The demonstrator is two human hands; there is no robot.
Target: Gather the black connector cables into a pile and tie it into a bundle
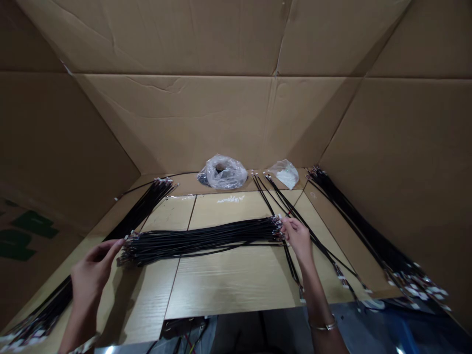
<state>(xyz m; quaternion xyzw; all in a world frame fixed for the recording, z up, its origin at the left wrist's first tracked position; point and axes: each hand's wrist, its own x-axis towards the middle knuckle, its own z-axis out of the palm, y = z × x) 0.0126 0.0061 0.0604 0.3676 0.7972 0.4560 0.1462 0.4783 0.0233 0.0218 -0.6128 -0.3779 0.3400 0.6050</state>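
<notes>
A bundle of black cables (pixel 206 238) with small white connectors at both ends lies crosswise in front of me on the wood-look table. At its left end my left hand (pixel 92 270) is closed, thumb and index finger pinched at a connector. My right hand (pixel 298 239) pinches the connector end of a cable on the bundle's right side. The top cable seems to run between both hands, though the fingertips partly hide what they grip. Beneath the right hand and forearm, a few loose black cables (pixel 300 214) run from the back toward the front edge.
Thick cable bundles lie along the left side (pixel 138 209) and right side (pixel 354 226). By the back wall sit a clear plastic bag with a coil (pixel 226 172) and a small bag of white pieces (pixel 287 176). Cardboard walls (pixel 206 118) enclose the table (pixel 228 290) on three sides.
</notes>
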